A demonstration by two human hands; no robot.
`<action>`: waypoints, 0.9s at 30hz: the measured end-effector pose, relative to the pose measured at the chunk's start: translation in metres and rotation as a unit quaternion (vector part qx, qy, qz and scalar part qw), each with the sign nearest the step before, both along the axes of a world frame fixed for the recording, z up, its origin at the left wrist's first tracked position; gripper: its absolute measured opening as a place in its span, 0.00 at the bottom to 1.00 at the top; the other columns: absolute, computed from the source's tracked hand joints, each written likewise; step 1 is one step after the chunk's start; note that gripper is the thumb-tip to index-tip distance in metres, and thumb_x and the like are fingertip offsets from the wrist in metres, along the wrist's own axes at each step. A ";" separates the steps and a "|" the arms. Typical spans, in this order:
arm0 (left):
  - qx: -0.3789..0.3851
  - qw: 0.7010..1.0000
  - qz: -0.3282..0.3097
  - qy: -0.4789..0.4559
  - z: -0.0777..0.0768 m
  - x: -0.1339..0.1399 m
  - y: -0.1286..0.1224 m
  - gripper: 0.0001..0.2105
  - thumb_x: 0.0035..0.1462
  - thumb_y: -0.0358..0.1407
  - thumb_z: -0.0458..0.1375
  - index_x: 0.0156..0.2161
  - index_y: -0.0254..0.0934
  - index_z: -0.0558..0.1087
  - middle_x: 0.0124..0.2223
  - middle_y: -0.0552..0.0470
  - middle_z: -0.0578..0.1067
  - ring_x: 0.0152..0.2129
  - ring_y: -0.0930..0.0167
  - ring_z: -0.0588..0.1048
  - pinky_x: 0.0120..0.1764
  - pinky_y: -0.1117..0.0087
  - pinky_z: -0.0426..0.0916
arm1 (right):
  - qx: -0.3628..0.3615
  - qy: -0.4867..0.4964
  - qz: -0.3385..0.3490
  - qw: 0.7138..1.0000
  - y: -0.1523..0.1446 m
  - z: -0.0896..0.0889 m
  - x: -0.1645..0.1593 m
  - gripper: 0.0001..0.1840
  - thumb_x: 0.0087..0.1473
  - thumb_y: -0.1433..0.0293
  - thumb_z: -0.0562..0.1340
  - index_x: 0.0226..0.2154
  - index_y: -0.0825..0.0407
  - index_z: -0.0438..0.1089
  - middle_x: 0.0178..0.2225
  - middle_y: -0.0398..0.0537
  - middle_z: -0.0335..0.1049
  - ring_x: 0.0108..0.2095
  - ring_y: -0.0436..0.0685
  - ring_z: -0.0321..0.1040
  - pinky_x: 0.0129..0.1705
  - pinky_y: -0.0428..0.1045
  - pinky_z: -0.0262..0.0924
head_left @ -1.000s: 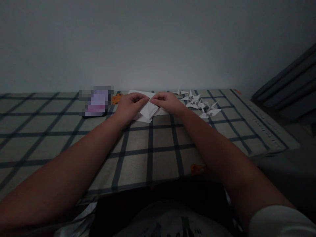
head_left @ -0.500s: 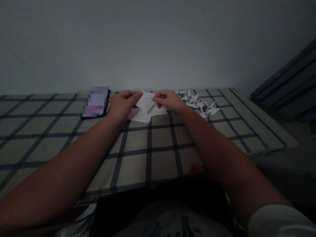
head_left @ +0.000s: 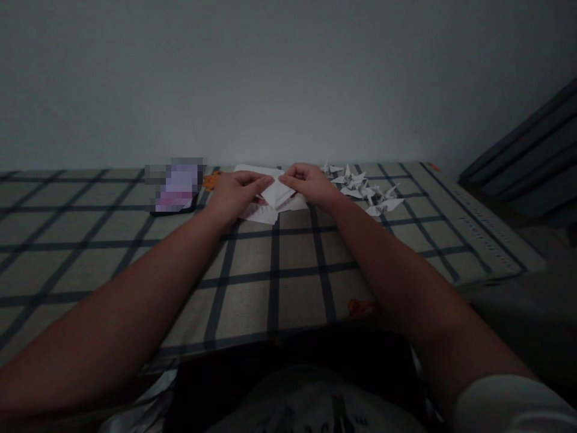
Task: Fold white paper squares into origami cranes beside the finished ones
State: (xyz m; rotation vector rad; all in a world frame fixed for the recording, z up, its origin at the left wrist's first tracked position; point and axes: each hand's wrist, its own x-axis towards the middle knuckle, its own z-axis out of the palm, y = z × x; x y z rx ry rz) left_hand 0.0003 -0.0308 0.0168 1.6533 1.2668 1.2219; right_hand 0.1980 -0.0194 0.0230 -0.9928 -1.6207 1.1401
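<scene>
Between my two hands is a small white sheet of paper (head_left: pixel 276 193), folded into a diamond shape with a crease down its middle. My left hand (head_left: pixel 238 189) pinches its left side, thumb on top. The right side is pinched between the thumb and curled fingers of my right hand (head_left: pixel 311 181). Beneath the folded paper lie several loose paper sheets (head_left: pixel 261 214), some with printed text. My fingertips hide parts of the fold's upper edges.
Several folded paper cranes (head_left: pixel 367 189) lie to the right of my right hand. A phone (head_left: pixel 178 187) with a blurred screen stands tilted at the left. A checked cloth (head_left: pixel 288 282) covers the table, which meets a plain wall (head_left: pixel 288 78) behind. Dark fabric (head_left: pixel 532 144) hangs at the right.
My left hand has shifted slightly right, bringing both thumbs close together at the paper's upper part. The paper now shows as a flatter, symmetrical diamond.
</scene>
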 end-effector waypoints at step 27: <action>-0.067 0.984 -0.040 -0.161 -0.005 0.000 0.011 0.08 0.50 0.40 0.65 0.31 0.37 0.74 0.31 0.51 0.76 0.24 0.72 0.72 0.26 0.71 0.65 | -0.016 0.024 -0.005 1.000 0.006 -0.004 0.001 0.11 0.62 0.68 0.62 0.28 0.53 0.65 0.23 0.38 0.63 0.24 0.45 0.61 0.27 0.42 0.60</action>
